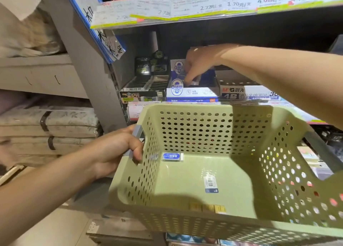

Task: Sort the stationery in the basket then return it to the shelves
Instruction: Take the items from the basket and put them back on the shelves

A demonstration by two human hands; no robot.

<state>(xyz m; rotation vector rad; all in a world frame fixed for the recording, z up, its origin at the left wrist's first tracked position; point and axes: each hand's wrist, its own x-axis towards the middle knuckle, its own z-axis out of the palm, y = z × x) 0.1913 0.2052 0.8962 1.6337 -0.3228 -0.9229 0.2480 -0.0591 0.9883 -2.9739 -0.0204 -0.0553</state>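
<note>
My right hand point(199, 65) pinches a small clear-wrapped eraser point(194, 81) at its fingers, over the blue box point(191, 93) on the shelf; my left hand point(118, 149) curls round the basket point(204, 173) handle; inside, a blue eraser point(172, 156) lies well apart; I judge it light, firm, best pinched by its long sides.

Grey metal shelf upright point(87, 67); folded bundled textiles point(48, 126) stacked left; pale floor point(55, 227).
</note>
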